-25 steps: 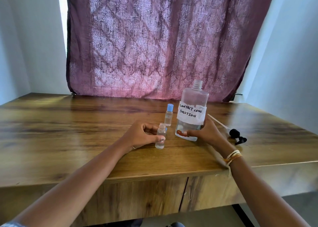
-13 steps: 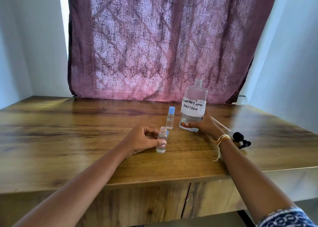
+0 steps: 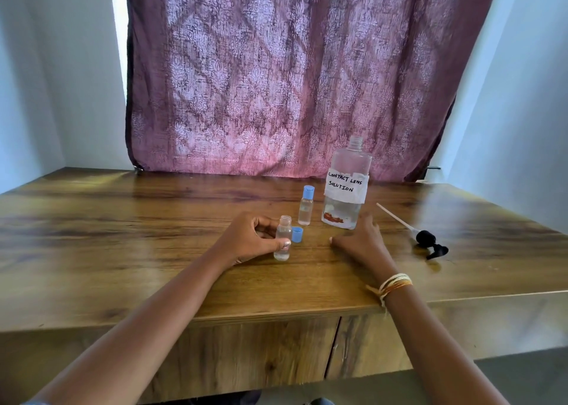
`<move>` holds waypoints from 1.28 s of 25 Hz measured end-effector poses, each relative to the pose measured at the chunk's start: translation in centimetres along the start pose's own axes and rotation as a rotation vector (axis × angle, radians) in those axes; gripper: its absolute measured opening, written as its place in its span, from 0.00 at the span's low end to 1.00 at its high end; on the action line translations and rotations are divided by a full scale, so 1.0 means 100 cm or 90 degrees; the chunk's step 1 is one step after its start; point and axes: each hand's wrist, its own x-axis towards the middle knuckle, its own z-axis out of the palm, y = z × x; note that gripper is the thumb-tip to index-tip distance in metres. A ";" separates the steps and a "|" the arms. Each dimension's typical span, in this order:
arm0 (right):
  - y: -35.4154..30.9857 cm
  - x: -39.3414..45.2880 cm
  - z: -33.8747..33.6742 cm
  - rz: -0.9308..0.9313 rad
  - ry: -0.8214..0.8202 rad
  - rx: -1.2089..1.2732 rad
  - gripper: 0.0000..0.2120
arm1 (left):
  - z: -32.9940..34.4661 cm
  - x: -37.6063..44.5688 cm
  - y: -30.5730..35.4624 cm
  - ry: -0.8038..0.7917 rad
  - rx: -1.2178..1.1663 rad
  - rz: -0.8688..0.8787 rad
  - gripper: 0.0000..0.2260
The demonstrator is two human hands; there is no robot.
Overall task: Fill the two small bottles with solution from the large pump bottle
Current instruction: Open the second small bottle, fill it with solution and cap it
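Small uncapped bottle (image 3: 283, 238) stands upright on the wooden table (image 3: 123, 251), pinched by the left hand (image 3: 249, 240), its blue cap (image 3: 297, 234) just behind. Capped small bottle (image 3: 306, 205) stands beside the open large bottle (image 3: 346, 186). Right hand (image 3: 359, 240) lies flat and empty near that bottle's base; the pump head (image 3: 428, 241) lies further right.

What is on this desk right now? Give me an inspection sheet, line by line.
Surface: wooden desk, dry as far as seen.
Job's things: large bottle upright, pump off, partly full; open small bottle upright; capped small bottle upright; loose blue cap; pump head lying on its side.
Clutter: nothing seen.
Hands: left hand holds the open small bottle; right hand flat on the desk, empty.
Cables: nothing seen.
Surroundings: patterned curtain, pale walls.
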 end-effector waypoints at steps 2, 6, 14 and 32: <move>-0.007 -0.010 0.010 -0.031 0.015 0.023 0.33 | -0.001 0.000 0.001 0.013 0.006 -0.001 0.09; -0.031 -0.011 0.027 -0.110 -0.067 0.080 0.19 | -0.002 0.001 0.000 0.033 0.024 0.004 0.09; -0.042 -0.002 0.038 -0.199 -0.113 0.087 0.13 | -0.003 0.004 -0.003 0.033 0.026 0.015 0.10; -0.118 -0.015 -0.014 -0.548 -0.216 -0.130 0.17 | 0.003 0.004 0.000 0.042 -0.197 -0.026 0.04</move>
